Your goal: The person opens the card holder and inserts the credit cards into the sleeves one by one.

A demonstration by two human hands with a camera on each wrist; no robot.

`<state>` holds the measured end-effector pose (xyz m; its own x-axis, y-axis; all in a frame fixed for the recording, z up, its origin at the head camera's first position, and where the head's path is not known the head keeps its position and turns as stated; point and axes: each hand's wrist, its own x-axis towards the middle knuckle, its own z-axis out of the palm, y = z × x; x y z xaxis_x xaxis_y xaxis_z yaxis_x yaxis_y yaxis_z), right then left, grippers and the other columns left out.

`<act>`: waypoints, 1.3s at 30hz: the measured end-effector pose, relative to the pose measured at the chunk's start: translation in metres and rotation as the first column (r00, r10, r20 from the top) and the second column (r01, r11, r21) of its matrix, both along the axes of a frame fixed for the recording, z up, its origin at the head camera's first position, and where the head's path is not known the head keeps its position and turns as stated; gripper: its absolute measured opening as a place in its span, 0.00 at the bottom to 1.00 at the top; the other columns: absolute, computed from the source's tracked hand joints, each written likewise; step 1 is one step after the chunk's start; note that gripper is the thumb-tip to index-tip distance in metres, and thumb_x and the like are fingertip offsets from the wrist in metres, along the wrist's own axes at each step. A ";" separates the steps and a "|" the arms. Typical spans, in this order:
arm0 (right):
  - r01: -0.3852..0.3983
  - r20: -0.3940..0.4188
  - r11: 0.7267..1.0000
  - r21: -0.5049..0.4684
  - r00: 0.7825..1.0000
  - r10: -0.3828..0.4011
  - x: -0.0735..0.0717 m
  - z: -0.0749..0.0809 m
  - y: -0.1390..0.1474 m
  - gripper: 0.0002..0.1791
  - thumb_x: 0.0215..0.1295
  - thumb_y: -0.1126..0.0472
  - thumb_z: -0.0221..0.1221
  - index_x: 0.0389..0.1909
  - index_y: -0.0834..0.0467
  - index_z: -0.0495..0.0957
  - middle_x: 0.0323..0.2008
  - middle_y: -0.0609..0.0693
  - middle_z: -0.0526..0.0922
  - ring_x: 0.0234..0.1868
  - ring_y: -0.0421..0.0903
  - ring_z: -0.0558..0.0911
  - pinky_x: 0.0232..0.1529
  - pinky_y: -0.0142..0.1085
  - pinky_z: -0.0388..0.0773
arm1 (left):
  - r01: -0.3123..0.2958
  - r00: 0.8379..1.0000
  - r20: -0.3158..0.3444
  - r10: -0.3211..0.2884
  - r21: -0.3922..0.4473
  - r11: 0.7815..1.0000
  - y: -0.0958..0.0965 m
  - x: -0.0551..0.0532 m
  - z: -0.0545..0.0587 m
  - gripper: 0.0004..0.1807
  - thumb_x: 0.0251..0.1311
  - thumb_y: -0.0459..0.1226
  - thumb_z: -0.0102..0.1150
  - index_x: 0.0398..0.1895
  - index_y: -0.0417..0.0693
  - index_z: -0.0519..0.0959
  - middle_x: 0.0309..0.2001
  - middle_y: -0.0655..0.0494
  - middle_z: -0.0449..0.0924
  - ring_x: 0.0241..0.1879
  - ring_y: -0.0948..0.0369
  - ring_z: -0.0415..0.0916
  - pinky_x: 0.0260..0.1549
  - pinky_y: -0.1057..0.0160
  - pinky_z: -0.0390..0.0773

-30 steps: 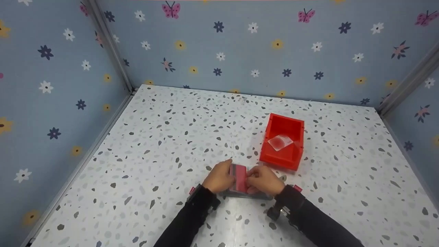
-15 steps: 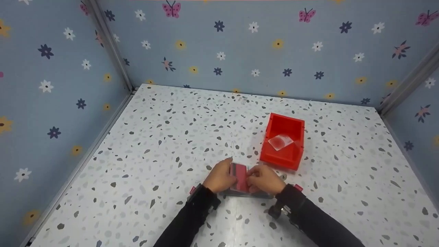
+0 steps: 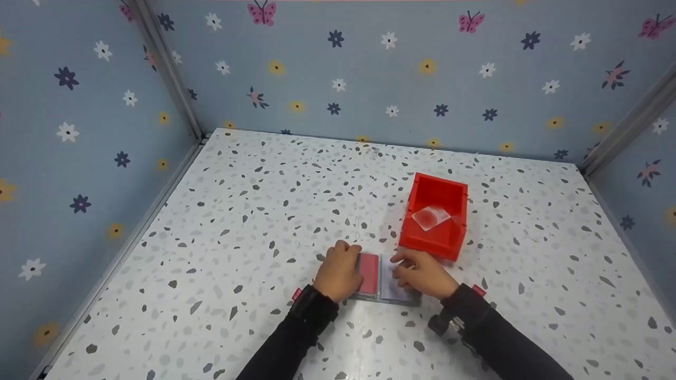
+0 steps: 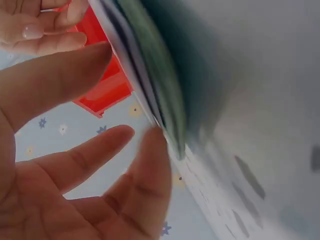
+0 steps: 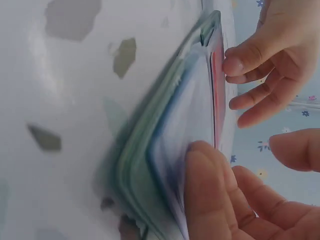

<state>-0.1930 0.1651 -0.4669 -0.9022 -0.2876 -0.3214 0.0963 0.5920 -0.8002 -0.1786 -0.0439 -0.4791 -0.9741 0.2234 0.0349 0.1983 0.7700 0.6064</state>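
Observation:
An open card holder (image 3: 400, 302) with clear plastic sleeves lies flat on the table, a thin, slightly bulging stack in the wrist views. Its left side shows a pink-red card (image 3: 368, 274); a pale bluish-white page (image 3: 391, 287) shows on the right. My left hand (image 3: 339, 272) is at the holder's left edge, thumb and a fingertip against it, fingers loosely spread. Over the pale page is my right hand (image 3: 422, 274); in the right wrist view its fingers (image 5: 202, 185) touch that page while the thumb (image 5: 297, 150) stands apart. Both palms hold nothing.
A red plastic bin (image 3: 435, 237) stands just beyond the holder, to the right. In it lies a clear packet (image 3: 430, 217) with a round reddish patch. Flower-patterned walls (image 3: 338, 68) enclose the speckled white table (image 3: 253, 211) at the back and sides.
My right hand has left the pink-red card and shifted right, uncovering the pale page. My left hand's fingers have drawn up slightly at the left edge. The bin has stayed put.

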 end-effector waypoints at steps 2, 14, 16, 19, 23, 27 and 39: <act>-0.027 -0.054 0.999 0.016 0.998 0.028 0.000 0.005 0.003 0.21 0.64 0.59 0.61 0.57 0.59 0.75 0.47 0.55 0.84 0.40 0.49 0.83 0.45 0.40 0.85 | 0.041 0.999 0.000 -0.042 -0.040 0.998 0.002 0.003 0.001 0.34 0.47 0.36 0.67 0.63 0.40 0.73 0.60 0.39 0.71 0.59 0.42 0.69 0.59 0.45 0.74; -0.110 -0.346 0.961 0.254 0.918 0.196 -0.019 0.054 0.018 0.50 0.56 0.39 0.66 0.77 0.45 0.52 0.78 0.55 0.48 0.78 0.61 0.49 0.66 0.66 0.63 | 0.193 0.976 0.132 -0.171 -0.173 0.966 0.005 0.011 -0.001 0.49 0.43 0.49 0.73 0.72 0.51 0.63 0.75 0.41 0.56 0.73 0.34 0.48 0.69 0.33 0.55; -0.085 -0.364 0.943 0.322 0.909 0.206 -0.025 0.059 0.019 0.53 0.54 0.37 0.66 0.77 0.42 0.49 0.79 0.56 0.42 0.78 0.63 0.41 0.69 0.69 0.52 | 0.195 0.975 0.136 -0.174 -0.162 0.967 0.004 0.011 -0.002 0.49 0.43 0.48 0.73 0.72 0.51 0.63 0.75 0.41 0.56 0.73 0.33 0.48 0.69 0.34 0.55; -0.048 -0.364 0.906 0.421 0.906 0.217 -0.037 0.063 0.020 0.55 0.52 0.35 0.66 0.78 0.40 0.47 0.80 0.55 0.37 0.78 0.65 0.35 0.70 0.72 0.36 | 0.198 0.974 0.142 -0.176 -0.161 0.967 0.004 0.010 -0.002 0.50 0.42 0.47 0.73 0.72 0.51 0.63 0.75 0.40 0.55 0.73 0.33 0.48 0.69 0.35 0.56; -0.009 -0.347 0.854 0.520 0.911 0.221 -0.056 0.063 0.020 0.56 0.53 0.36 0.66 0.78 0.43 0.46 0.79 0.58 0.34 0.77 0.67 0.32 0.69 0.72 0.28 | 0.204 0.976 0.112 -0.184 -0.203 0.958 0.004 0.009 -0.004 0.49 0.42 0.48 0.73 0.71 0.50 0.64 0.74 0.40 0.58 0.72 0.33 0.52 0.69 0.38 0.60; 0.022 -0.315 0.828 0.560 0.930 0.188 -0.075 0.058 0.020 0.55 0.55 0.42 0.65 0.78 0.47 0.44 0.79 0.61 0.32 0.76 0.69 0.31 0.69 0.72 0.27 | 0.199 0.978 0.109 -0.179 -0.223 0.954 0.005 0.009 -0.005 0.49 0.42 0.48 0.73 0.71 0.50 0.64 0.73 0.41 0.59 0.71 0.34 0.54 0.70 0.40 0.60; -0.029 -0.140 0.797 0.604 0.980 0.142 -0.098 0.050 0.017 0.52 0.58 0.45 0.60 0.79 0.48 0.42 0.78 0.62 0.31 0.76 0.69 0.28 0.70 0.69 0.23 | 0.208 0.976 0.109 -0.188 -0.221 0.953 0.007 0.009 -0.002 0.48 0.42 0.48 0.73 0.71 0.52 0.65 0.73 0.41 0.60 0.72 0.35 0.55 0.71 0.41 0.59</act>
